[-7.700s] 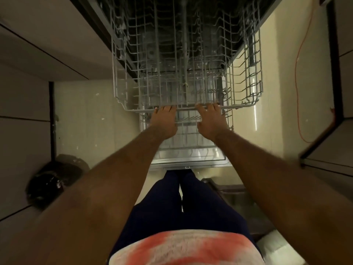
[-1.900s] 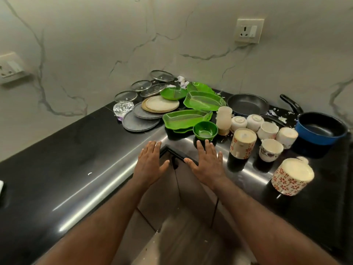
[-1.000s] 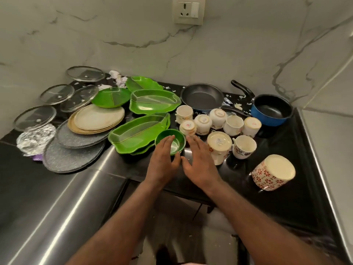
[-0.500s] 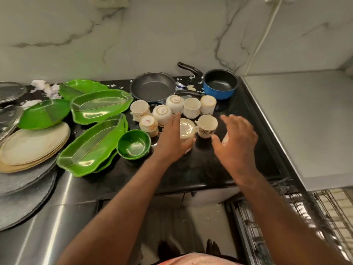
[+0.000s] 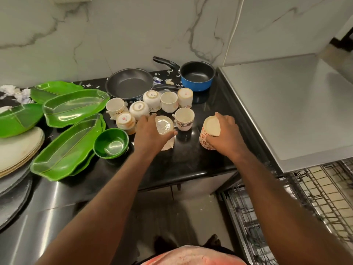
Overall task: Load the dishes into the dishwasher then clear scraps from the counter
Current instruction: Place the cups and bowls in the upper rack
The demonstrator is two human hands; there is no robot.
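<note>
- black stone counter (image 5: pixel 191 161) carries green leaf-shaped plastic trays (image 5: pixel 66 144) and cream ceramic cups (image 5: pixel 139 108).
- right hand (image 5: pixel 226 136) grasps a red-flowered cream mug (image 5: pixel 209 134), tilted.
- left hand (image 5: pixel 150 134) clasps an upturned cream mug (image 5: pixel 164 125).

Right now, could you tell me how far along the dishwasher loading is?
Barely begun. Done: the dishwasher rack is pulled out, nothing visible in it. In hand: the left hand has its grip on one cup, the right hand on a floral mug. Left: the other cups, green trays, frying pan, blue saucepan, then the paper scraps.
</note>
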